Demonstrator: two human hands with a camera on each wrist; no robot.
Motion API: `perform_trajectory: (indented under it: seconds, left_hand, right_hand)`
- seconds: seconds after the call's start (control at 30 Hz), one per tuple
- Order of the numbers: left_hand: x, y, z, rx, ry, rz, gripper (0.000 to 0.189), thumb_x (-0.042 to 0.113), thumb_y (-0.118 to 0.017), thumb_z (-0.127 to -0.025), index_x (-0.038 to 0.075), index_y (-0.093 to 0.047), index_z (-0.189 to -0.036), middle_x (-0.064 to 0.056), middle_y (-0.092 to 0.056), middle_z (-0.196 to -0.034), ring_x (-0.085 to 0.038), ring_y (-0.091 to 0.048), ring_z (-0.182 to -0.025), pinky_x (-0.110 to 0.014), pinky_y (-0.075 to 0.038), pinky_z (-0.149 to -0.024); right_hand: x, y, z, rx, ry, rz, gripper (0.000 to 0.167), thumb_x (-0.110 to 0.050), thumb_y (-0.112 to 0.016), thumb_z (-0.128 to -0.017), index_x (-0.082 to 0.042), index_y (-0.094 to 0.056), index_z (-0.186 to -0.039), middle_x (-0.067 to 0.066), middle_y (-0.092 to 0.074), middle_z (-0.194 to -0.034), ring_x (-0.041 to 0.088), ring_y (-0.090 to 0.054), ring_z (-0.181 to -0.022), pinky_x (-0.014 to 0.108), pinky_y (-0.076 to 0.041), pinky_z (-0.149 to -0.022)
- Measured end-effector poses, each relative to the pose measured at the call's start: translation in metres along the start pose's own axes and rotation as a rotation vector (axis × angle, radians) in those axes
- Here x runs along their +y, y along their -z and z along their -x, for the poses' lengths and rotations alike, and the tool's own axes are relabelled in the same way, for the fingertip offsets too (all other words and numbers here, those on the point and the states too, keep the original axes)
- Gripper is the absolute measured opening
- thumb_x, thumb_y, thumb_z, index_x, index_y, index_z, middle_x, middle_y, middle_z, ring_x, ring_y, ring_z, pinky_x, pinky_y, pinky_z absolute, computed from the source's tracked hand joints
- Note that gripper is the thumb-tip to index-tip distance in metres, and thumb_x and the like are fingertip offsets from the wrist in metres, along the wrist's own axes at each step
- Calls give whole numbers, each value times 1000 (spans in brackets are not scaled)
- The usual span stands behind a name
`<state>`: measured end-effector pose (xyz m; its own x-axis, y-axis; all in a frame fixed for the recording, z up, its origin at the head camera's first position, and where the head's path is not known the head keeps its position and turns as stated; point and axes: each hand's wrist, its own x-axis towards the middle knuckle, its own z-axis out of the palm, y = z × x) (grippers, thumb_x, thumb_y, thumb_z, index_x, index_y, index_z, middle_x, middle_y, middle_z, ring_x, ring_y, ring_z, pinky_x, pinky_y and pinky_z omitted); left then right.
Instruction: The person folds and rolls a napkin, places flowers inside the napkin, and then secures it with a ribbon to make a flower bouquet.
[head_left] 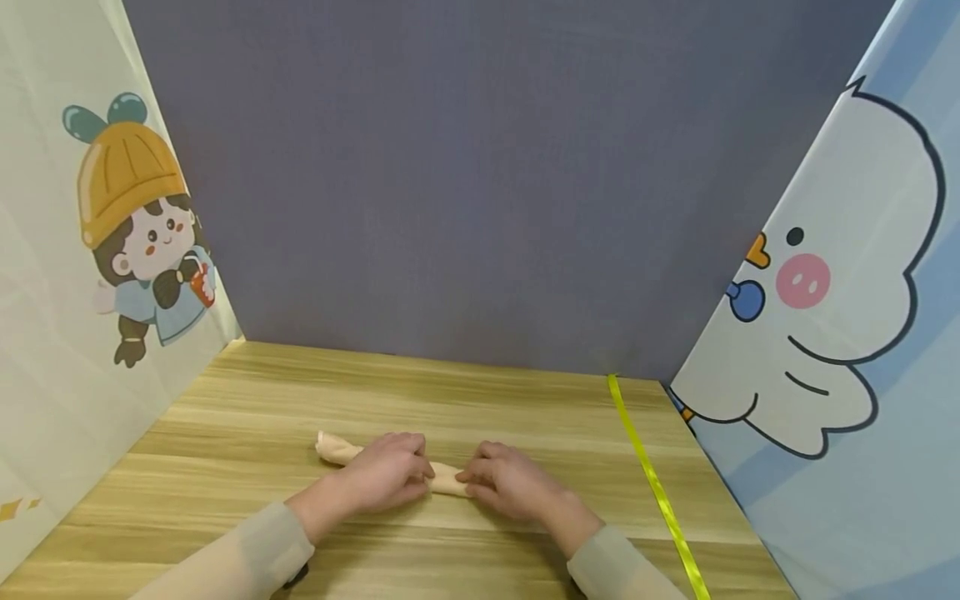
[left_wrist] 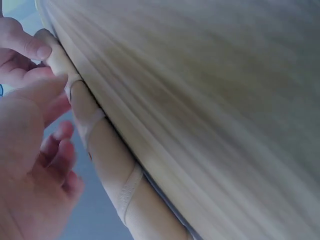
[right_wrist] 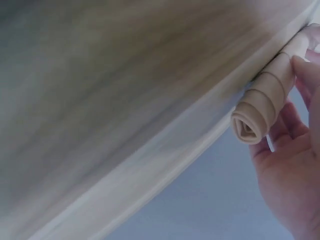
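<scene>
Cloth (head_left: 448, 480) in pale peach, wound into a slim tube, lies on the wood-grained table (head_left: 247, 392) before us, toward six and seven o'clock from the middle of the head view, its ends pointing to just past nine and just past three. We see the left hand (head_left: 386, 471) over its middle, the thumb and a forward finger pinching the roll, while in the left wrist view the other fingers curl loosely beside it. Our right hand (head_left: 513, 483) is near the left, at its three o'clock, pinching the roll between thumb and fingers, with a short stretch of cloth showing between the two hands. From the right wrist we look into one end of the roll, its layers coiled, just past three o'clock in that view; slanting seams wind along its length. Pale sleeves (head_left: 247, 550) cover our forearms. At three o'clock from the roll, apart from both hands, a bright yellow strip (head_left: 659, 492) runs down the table. We face a grey-purple panel (head_left: 487, 183) at twelve, with a cartoon child (head_left: 161, 237) in an orange hat printed on the pale curtain (head_left: 45, 275) between nine and ten, and a white cartoon bird (head_left: 862, 208) at three.
</scene>
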<state>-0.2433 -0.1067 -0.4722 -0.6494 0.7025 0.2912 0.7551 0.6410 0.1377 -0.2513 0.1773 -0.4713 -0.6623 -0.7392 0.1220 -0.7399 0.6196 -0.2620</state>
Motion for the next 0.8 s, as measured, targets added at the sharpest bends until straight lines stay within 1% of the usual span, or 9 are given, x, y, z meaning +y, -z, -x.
perform_trajectory:
  seconds: [0.1, 0.17, 0.27, 0.37, 0.47, 0.53, 0.6, 0.7, 0.8]
  left_hand:
    - [1, 1, -1, -35, 37, 60, 10, 21, -84, -98, 18, -87, -107, 9, -69, -90, 3, -53, -77, -22, -52, -72]
    - [1, 1, -1, -56, 68, 95, 10, 20, -83, -99, 18, -87, -108, 9, -72, -90, 4, -55, -77, -23, -54, -71]
    - [1, 1, -1, -69, 101, 113, 11, 18, -82, -100, 18, -87, -110, 8, -71, -91, 3, -54, -76, -23, -52, -68]
    - [1, 1, -1, -65, 111, 118, 12, 16, -81, -100, 18, -86, -110, 7, -71, -92, 1, -55, -76, -23, -50, -67]
    - [1, 1, -3, -62, 124, 131, 12, 17, -80, -101, 17, -87, -110, 6, -69, -90, 0, -54, -74, -22, -48, -64]
    - [1, 0, -4, -65, 135, 150, 12, 20, -79, -102, 16, -86, -110, 6, -66, -88, 1, -50, -71, -21, -46, -61]
    - [2, 0, -5, -72, 156, 180, 16, 27, -80, -102, 15, -86, -112, 7, -64, -87, 1, -47, -70, -21, -43, -60]
    - [4, 0, -6, -84, 196, 229, 29, 38, -83, -99, 13, -85, -114, 6, -62, -89, -1, -46, -71, -22, -43, -62]
    - [6, -1, -8, -100, 236, 242, 42, 48, -85, -95, 13, -85, -119, 5, -62, -93, -2, -46, -73, -23, -42, -65]
  right_hand:
    - [1, 1, -1, -31, -22, -61, 22, -26, -73, -108, -23, -81, -128, -10, -63, -107, -4, -48, -84, 16, -48, -76]
    - [2, 2, -1, -52, -38, -95, 23, -27, -73, -108, -23, -80, -129, -11, -62, -106, -4, -47, -82, 17, -48, -75]
    - [2, 4, -1, -68, -53, -113, 24, -30, -73, -108, -24, -80, -130, -12, -61, -105, -3, -46, -80, 17, -47, -74]
    - [3, 4, 0, -77, -57, -132, 26, -32, -73, -108, -25, -80, -131, -13, -61, -102, -3, -46, -78, 17, -47, -72]
    - [4, 4, 2, -95, -62, -165, 26, -32, -69, -110, -26, -80, -134, -14, -62, -101, -3, -47, -78, 18, -47, -72]
    - [5, 5, 3, -117, -72, -199, 28, -32, -65, -113, -27, -79, -136, -15, -64, -102, -3, -48, -77, 18, -48, -72]
    - [4, 6, 5, -134, -84, -231, 29, -31, -61, -114, -28, -77, -139, -16, -66, -104, -3, -50, -79, 19, -49, -73]
    - [4, 6, 8, -149, -104, -259, 31, -31, -59, -115, -30, -76, -141, -17, -67, -108, -3, -52, -81, 20, -50, -75]
    - [4, 5, 9, -154, -110, -268, 31, -31, -61, -114, -30, -75, -142, -17, -68, -111, -3, -53, -83, 20, -50, -77]
